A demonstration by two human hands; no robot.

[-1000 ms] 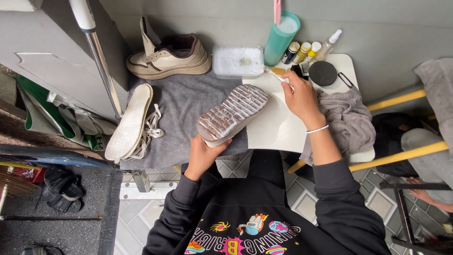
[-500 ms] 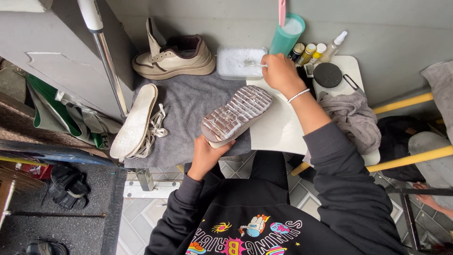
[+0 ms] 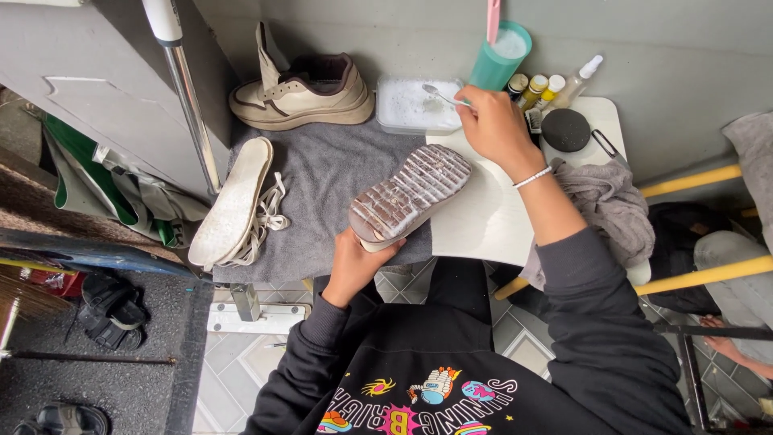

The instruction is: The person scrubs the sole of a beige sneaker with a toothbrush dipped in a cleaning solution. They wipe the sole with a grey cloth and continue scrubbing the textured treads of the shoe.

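Left hand (image 3: 354, 266), fingers closed, holds the sneaker (image 3: 411, 196) sole-up over the grey towel (image 3: 322, 189). Right hand (image 3: 495, 121) pinches a spoon (image 3: 441, 94) over the powder tray (image 3: 411, 105). Best: level scoop, steady shoe. Spoon's handle is hidden; powder type unclear.

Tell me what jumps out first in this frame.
The upturned shoe at centre, its grey ridged sole facing up, gripped at the heel end by the left hand. Above it the right hand holds a spoon over a clear tub of white powder. A second beige shoe sits upper left on the grey towel.
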